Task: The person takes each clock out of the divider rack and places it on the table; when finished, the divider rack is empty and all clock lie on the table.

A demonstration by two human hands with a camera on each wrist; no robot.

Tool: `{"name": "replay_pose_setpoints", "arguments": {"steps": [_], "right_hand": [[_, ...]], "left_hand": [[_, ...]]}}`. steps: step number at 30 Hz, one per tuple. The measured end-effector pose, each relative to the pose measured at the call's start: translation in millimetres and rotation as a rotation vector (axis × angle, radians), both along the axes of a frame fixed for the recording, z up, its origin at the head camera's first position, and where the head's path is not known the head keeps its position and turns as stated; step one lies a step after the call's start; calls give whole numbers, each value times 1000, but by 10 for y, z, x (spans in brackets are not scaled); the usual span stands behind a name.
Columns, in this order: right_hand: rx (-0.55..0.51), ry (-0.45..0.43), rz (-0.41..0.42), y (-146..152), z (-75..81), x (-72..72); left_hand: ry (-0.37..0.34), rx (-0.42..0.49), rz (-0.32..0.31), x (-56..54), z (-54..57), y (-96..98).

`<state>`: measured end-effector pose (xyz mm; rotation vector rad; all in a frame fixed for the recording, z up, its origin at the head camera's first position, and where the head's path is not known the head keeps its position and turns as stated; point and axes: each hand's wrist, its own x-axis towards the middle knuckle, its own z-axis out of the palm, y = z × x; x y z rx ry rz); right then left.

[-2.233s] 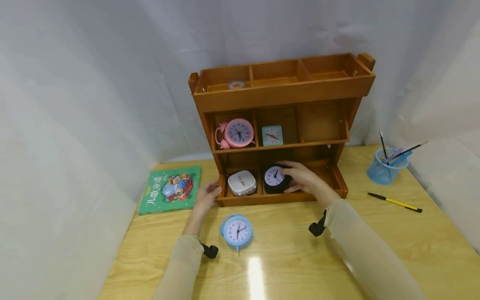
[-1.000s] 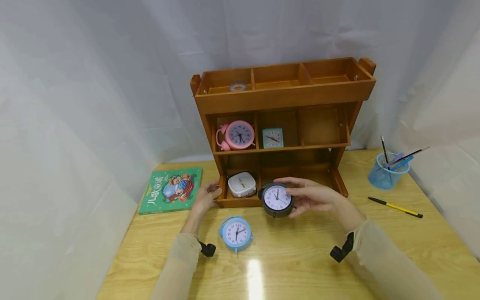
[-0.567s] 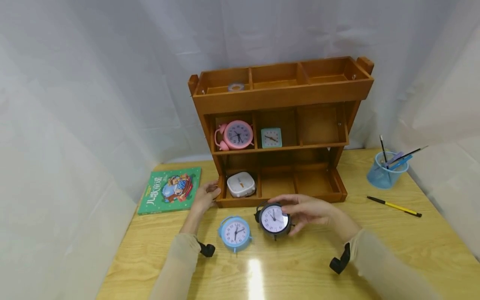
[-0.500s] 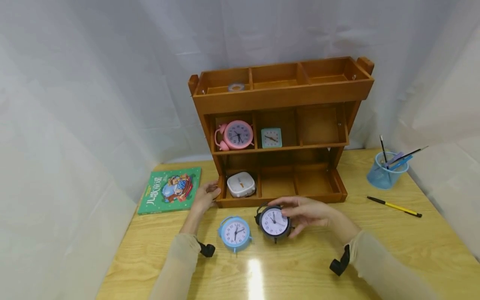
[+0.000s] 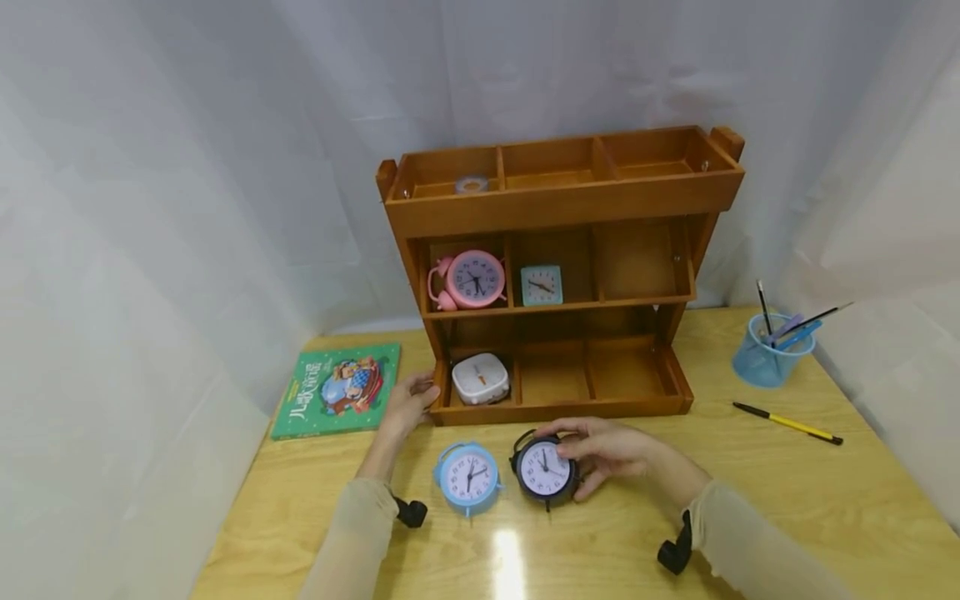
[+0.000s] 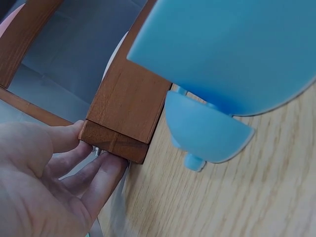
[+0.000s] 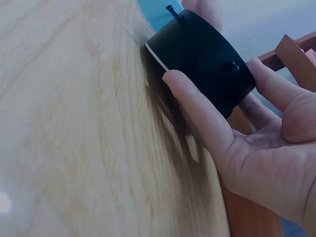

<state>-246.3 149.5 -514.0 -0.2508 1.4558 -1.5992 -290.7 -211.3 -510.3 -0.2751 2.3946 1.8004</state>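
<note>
My right hand (image 5: 611, 450) holds a black twin-bell alarm clock (image 5: 545, 471) by its rim, thumb on one side and fingers on the other. The clock is face up, low at the table; the right wrist view shows the thumb along its dark casing (image 7: 197, 59). To its left, a light blue alarm clock (image 5: 469, 477) lies face up on the table. My left hand (image 5: 408, 404) grips the lower left front corner of the brown wooden shelf (image 5: 562, 204). In the left wrist view, thumb and fingers close round that wooden corner (image 6: 116, 140).
A pink alarm clock (image 5: 476, 280) and a small mint square clock (image 5: 542, 286) sit on the middle tier. The bottom left compartment has a white rounded clock-like box (image 5: 481, 378). A tape roll (image 5: 472, 184), green book (image 5: 341, 390), blue pen cup (image 5: 763, 358) and yellow pen (image 5: 787, 422) stand or lie around.
My right hand has lifted the black alarm clock out of the bottom middle compartment and brought it forward and down beside the blue clock. My left hand has stayed at the shelf corner.
</note>
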Motion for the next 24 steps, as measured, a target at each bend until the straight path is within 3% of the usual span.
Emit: {"name": "replay_pose_setpoints", "arguments": {"steps": [2, 9, 20, 24], "right_hand": [[45, 62, -17, -1, 14, 0], [184, 450, 20, -9, 94, -12], [415, 755, -43, -135, 135, 143], [492, 822, -52, -154, 156, 197]], "left_hand": [[1, 10, 2, 4, 12, -1], [1, 7, 5, -3, 47, -4], [-8, 19, -1, 9, -21, -17], [28, 40, -10, 23, -35, -16]]}}
